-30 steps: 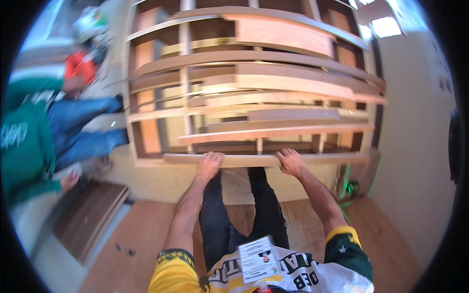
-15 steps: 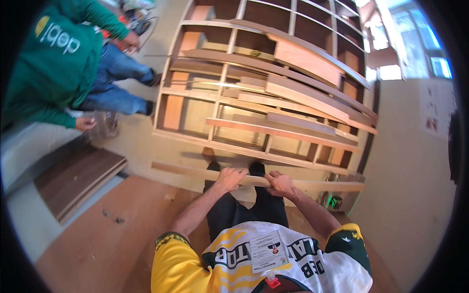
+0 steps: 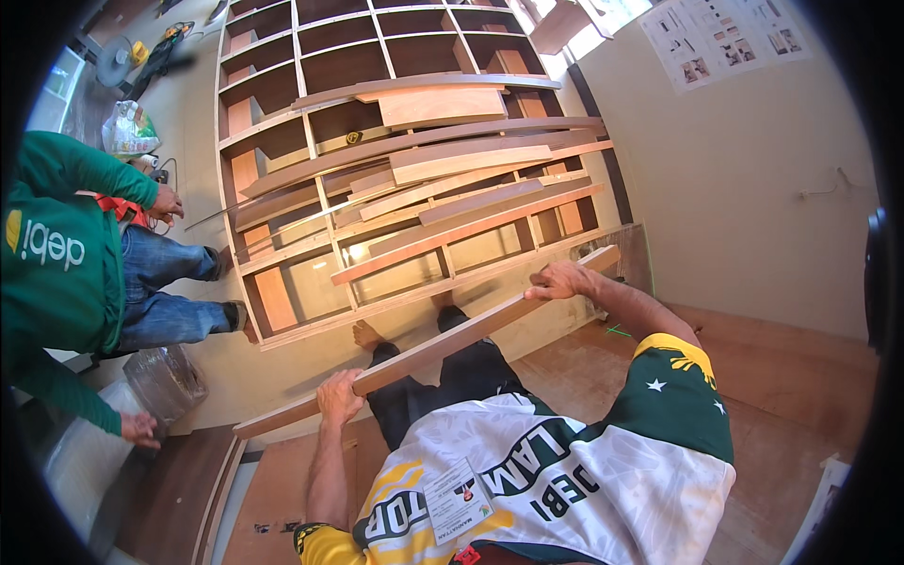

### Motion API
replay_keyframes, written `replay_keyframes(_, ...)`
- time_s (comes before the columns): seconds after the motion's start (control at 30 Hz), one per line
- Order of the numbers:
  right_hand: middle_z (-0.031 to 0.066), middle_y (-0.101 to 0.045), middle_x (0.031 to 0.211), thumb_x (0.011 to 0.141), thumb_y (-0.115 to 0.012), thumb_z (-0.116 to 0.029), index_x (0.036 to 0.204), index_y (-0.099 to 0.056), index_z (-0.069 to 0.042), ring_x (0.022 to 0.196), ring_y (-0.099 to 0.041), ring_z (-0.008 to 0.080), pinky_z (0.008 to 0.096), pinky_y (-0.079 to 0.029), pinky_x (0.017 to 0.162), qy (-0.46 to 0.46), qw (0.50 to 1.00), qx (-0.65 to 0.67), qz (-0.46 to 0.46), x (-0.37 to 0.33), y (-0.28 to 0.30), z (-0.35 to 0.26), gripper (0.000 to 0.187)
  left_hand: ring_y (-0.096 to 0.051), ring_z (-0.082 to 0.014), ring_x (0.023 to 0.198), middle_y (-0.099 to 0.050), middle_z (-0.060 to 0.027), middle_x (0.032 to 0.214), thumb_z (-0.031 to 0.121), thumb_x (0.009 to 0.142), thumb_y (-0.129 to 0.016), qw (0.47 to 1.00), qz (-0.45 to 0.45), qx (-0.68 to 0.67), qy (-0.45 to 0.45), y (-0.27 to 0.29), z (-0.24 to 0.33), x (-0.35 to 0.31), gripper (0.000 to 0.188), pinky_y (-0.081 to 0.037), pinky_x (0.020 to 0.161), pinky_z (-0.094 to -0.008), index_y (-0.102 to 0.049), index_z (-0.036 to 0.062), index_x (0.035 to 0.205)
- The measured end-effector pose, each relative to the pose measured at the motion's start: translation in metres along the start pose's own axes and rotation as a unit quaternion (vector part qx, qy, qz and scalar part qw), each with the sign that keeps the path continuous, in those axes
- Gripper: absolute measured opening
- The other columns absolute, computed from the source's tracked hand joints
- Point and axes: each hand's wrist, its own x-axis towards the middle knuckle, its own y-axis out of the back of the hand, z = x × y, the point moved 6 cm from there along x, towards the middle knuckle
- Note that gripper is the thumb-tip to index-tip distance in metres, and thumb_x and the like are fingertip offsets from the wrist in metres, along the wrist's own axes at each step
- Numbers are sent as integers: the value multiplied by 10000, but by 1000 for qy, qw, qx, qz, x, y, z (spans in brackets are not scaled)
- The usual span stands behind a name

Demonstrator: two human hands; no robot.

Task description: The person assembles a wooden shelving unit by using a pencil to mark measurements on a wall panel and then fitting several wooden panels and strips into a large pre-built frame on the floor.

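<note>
One wooden strip extends past left hand and right hand

The head view (wide fisheye) looks down at both hands.

- Wooden strip: now slants, its right end higher in view; one second earlier it lies along the shelving frame's near edge.
- Left hand and right hand: now grip it farther apart.
- Wall sheet: shows more fully.
</note>
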Motion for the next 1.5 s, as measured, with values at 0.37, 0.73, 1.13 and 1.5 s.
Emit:
replay_keyframes(0.37,146,-686,1068,742,-828,-423,1253,-572,-134,1016,-672,398,523,-529,844,189,978,-20,84,29,-1,-87,640,-731,-323,909,-767,-163,961,262,598,-881,955,-251,-108,116,18,80,44,550,-561,824,-418,-764,102,1111)
replay_keyframes(0.73,231,-518,1385,771,-809,-120,1485,-409,-40,1276,-497,406,517,-411,1090,-148,819,72,550,-41,108,5,822,-696,-258,789,-746,-148,839,157,564,-831,956,-170,-182,152,106,120,43,557,-543,758,-362,-754,21,1099)
replay_keyframes(1.13,58,-554,775,1104,-429,-401,920,-567,-60,673,-556,162,351,-526,653,68,722,472,501,73,82,-194,411,-730,-314,883,-768,-118,946,300,604,-863,980,123,-156,30,133,22,-44,605,-572,794,-455,-746,168,1182)
replay_keyframes(1.5,234,-353,1616,960,-651,-196,1663,-59,-119,1418,-468,346,465,-422,1146,-12,956,268,116,3,111,-341,923,-728,-297,876,-773,-75,933,256,592,-794,927,299,-218,57,199,-70,-180,580,-569,802,-412,-766,191,1167)
